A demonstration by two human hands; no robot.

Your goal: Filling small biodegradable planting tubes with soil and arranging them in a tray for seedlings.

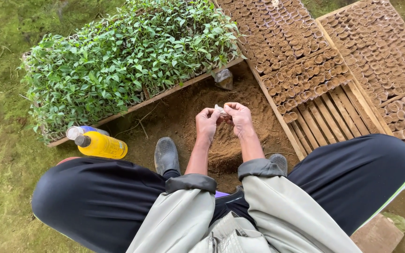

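Head cam, looking down: my left hand (pixel 206 122) and right hand (pixel 239 118) are both pinching a small clear plastic bag (pixel 221 110) between them, right above the soil pile (pixel 225 149). Seedling tray (pixel 132 56) sits to my left, yellow bottle (pixel 101 145) by my knee.

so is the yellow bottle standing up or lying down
Lying down. The yellow bottle rests on its side on the ground by the seedling tray, dark cap pointing left, beside a second bottle.
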